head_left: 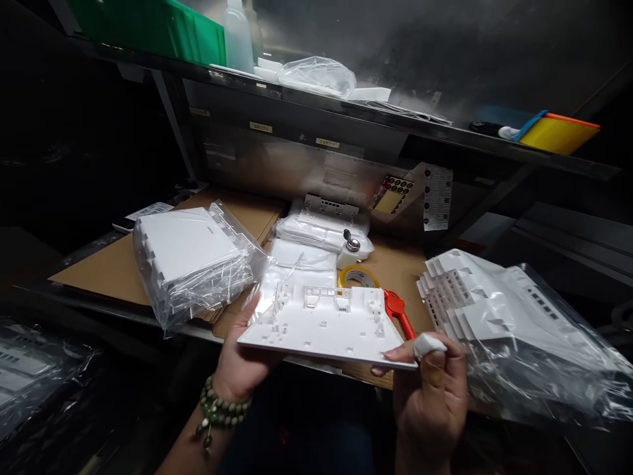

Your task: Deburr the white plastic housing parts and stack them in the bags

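Observation:
A white plastic panel (321, 330) with small clips and slots on its upturned face is tilted in front of me. My left hand (247, 359) grips its left edge, fingers underneath and a beaded bracelet on the wrist. My right hand (430, 389) pinches a small white wad (429, 345) between thumb and fingers and also touches the panel's right corner. Just behind the panel lie a roll of yellow tape (359, 277) and a red-handled tool (403, 313). A small bottle with a metal top (352, 245) stands beyond the tape.
Bagged white panels lie at the left (190, 247) and at the right (484, 297). More wrapped white parts (321, 227) are stacked at the back on the cardboard (119, 264). Above, a shelf (297, 99) holds a green bin (153, 30), bottles and a yellow container (558, 134).

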`<action>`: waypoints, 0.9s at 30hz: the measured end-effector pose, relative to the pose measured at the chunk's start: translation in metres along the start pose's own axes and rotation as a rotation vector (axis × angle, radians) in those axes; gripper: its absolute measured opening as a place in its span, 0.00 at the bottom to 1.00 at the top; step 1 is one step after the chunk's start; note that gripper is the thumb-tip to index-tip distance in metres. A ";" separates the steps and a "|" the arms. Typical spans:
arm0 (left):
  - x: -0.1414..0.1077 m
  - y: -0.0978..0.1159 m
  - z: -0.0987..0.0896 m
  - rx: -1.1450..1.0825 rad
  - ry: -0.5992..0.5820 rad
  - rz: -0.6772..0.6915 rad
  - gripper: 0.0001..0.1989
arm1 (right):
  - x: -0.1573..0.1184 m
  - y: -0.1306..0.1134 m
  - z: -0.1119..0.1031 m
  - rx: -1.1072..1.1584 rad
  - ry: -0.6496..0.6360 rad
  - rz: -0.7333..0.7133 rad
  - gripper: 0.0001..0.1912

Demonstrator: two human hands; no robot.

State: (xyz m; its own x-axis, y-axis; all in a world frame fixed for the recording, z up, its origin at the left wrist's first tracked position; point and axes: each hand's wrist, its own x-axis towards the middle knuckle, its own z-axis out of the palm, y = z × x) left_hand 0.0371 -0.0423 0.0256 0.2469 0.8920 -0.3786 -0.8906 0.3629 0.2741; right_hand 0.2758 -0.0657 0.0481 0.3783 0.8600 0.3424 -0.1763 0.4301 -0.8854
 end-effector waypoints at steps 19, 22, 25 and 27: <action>-0.014 -0.011 0.053 -0.106 -0.033 0.198 0.30 | -0.041 0.010 0.047 -0.613 -0.519 -0.465 0.13; -0.018 -0.015 0.059 -0.123 -0.033 0.207 0.28 | -0.048 0.002 0.061 -0.546 -0.577 -0.455 0.11; -0.021 -0.017 0.064 -0.125 -0.034 0.224 0.27 | -0.051 -0.001 0.067 -0.508 -0.636 -0.468 0.11; -0.023 -0.015 0.063 -0.128 -0.038 0.233 0.27 | -0.050 -0.001 0.066 -0.507 -0.666 -0.486 0.11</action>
State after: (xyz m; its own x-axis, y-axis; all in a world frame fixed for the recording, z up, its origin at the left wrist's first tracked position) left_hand 0.0692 -0.0515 0.0857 0.0410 0.9578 -0.2844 -0.9656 0.1111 0.2350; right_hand 0.1970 -0.0904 0.0526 -0.3141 0.6659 0.6767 0.3357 0.7446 -0.5769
